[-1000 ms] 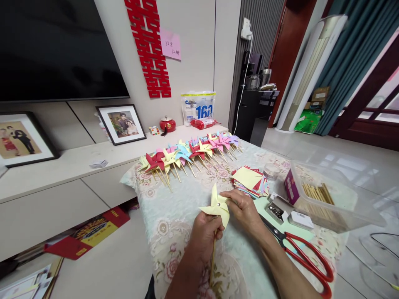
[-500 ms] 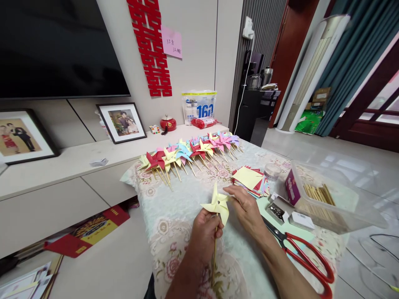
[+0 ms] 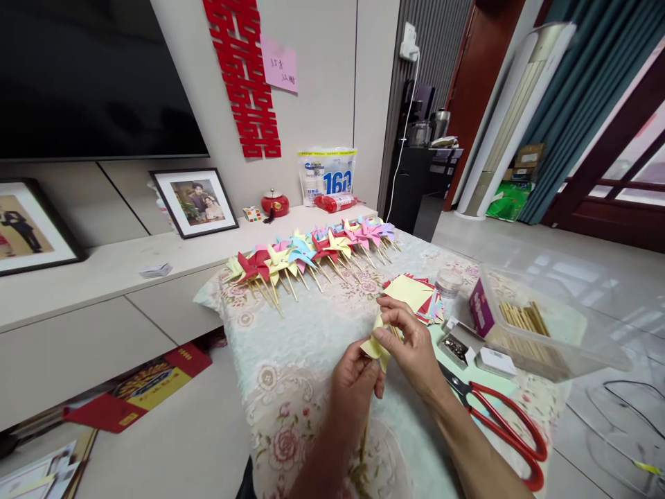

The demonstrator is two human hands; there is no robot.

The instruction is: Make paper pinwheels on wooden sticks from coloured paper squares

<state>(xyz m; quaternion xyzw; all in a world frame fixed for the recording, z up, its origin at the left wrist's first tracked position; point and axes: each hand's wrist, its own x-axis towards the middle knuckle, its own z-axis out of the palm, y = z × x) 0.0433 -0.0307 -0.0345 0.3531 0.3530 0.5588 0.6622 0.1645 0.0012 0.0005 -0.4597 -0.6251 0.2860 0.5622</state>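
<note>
A pale yellow paper pinwheel (image 3: 373,348) is held up between my hands, over the near part of the table. My left hand (image 3: 353,378) is closed around it from below, and its wooden stick (image 3: 364,440) runs down beneath that hand. With thumb and fingers, my right hand (image 3: 413,343) grips the blades from the right and covers part of them. The blades look turned partly side-on, and the centre is hidden. Just right of my right hand lie a stack of coloured paper sheets (image 3: 408,294) and large red-handled scissors (image 3: 512,423).
Several finished pinwheels (image 3: 301,251) lie in a row along the table's far side. At the right stand a small box of metal fasteners (image 3: 457,348), a white box (image 3: 496,362) and a clear plastic bin (image 3: 587,346) with wooden sticks (image 3: 522,320). A flowered cloth (image 3: 291,388) covers the table.
My right hand has moved in and closed on the pinwheel's blades. The pinwheel has turned from facing me to partly side-on, and has shifted slightly right with my left hand.
</note>
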